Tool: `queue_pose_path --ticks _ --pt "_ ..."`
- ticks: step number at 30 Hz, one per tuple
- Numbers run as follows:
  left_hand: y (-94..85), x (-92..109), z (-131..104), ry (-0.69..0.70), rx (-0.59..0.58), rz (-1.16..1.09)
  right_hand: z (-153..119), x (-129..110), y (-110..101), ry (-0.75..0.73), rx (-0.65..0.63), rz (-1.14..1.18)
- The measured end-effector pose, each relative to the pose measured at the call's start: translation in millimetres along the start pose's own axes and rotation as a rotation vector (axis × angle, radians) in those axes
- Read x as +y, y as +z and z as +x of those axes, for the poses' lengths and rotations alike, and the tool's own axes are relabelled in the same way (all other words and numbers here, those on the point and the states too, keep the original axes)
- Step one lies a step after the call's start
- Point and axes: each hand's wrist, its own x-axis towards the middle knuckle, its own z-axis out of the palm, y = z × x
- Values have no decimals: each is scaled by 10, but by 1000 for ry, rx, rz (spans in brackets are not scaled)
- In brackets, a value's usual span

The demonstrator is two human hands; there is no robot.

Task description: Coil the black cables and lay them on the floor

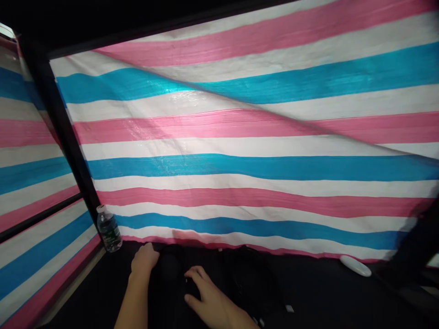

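My left hand [146, 258] is at the lower left, near the foot of the striped sheet. Its fingers are curled closed, and what they hold, if anything, is lost in the dark. Right of it lies a dark rounded thing [170, 261], too black to name. My right hand [213, 299] reaches in from the bottom, its thumb and fingers apart over the black surface [315, 292]. A tiny pale speck shows by its fingertips. Beside my right hand is a black item [252, 278] that looks like cloth or a bag, its outline hard to see.
A clear water bottle [109, 230] stands upright in the left corner, against a dark post [61, 119]. A pink, blue and white striped sheet [240, 169] hangs behind. A white oval object [356, 266] lies at the right. A small white tag [290, 309] shows below.
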Motion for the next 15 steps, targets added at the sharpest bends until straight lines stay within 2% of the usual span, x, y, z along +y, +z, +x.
queue_pose_path --ticks 4,7,9,12,15 --pt "-282 67 -103 15 15 -39 13 6 0 -15 25 5" --pt "-560 91 -314 94 94 -59 19 19 3 -12 57 13" --pt "-656 61 -493 167 86 -57 22 46 16 -6 70 24" --pt "-592 -45 -711 180 3 -12 53 98 51 35 107 -11" --pt "-358 -153 -781 66 60 73 164 116 90 117 176 -84"
